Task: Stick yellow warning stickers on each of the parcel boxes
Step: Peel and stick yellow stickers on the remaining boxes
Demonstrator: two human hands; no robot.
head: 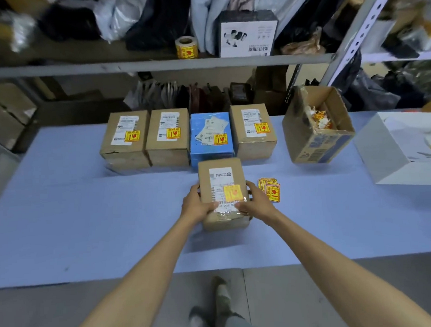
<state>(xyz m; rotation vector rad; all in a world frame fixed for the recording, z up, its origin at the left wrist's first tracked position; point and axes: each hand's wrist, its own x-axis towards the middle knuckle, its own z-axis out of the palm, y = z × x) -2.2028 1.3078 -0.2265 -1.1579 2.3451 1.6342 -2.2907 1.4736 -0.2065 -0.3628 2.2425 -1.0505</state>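
Both hands grip one brown box (223, 195) between them on the blue table (89, 216), the left hand (196, 204) on its left side, the right hand (256, 201) on its right. A yellow sticker (233, 192) sits on its top. Just right lies a small pile of stickers (270, 188). Behind stand four stickered boxes in a row (188, 137): three brown, one blue.

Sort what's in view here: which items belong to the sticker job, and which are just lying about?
Job:
- brown cardboard parcel held between left hand and right hand
- row of four stickered parcels
- loose yellow warning stickers
- yellow sticker roll on the shelf

Lying about:
- open cardboard box of scraps
- white open box
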